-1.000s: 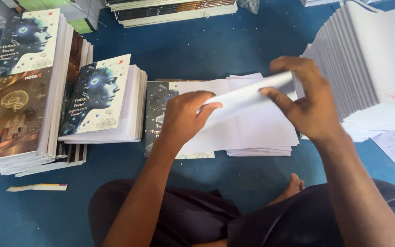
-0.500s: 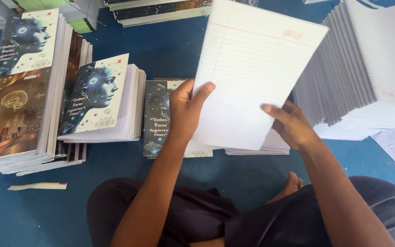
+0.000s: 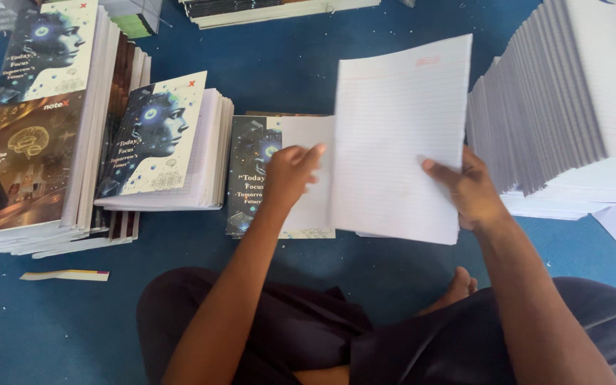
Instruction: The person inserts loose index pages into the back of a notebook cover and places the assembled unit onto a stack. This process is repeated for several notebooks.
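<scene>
Crossed legs (image 3: 336,335) in dark cloth were seen nearest, on a blue floor (image 3: 58,328), with a paper strip (image 3: 65,275) lying to the left. Above them, a ruled pad (image 3: 393,142) was held upright and slightly tilted over the floor. It was gripped at its right edge by the right hand (image 3: 468,189), with the thumb laid across the front. The left hand (image 3: 290,171) was closed on a white sheet (image 3: 308,178) at the pad's left edge, the fingers being blurred. Behind the left hand a printed cover (image 3: 251,171) lay flat. Left of it a short stack of notebooks (image 3: 172,150) rested, and a taller stack (image 3: 37,121) beyond that. At the right a slanted pile of ruled pads (image 3: 565,107) stood near the right hand. Farthest off, another stack (image 3: 279,8) was seen.
</scene>
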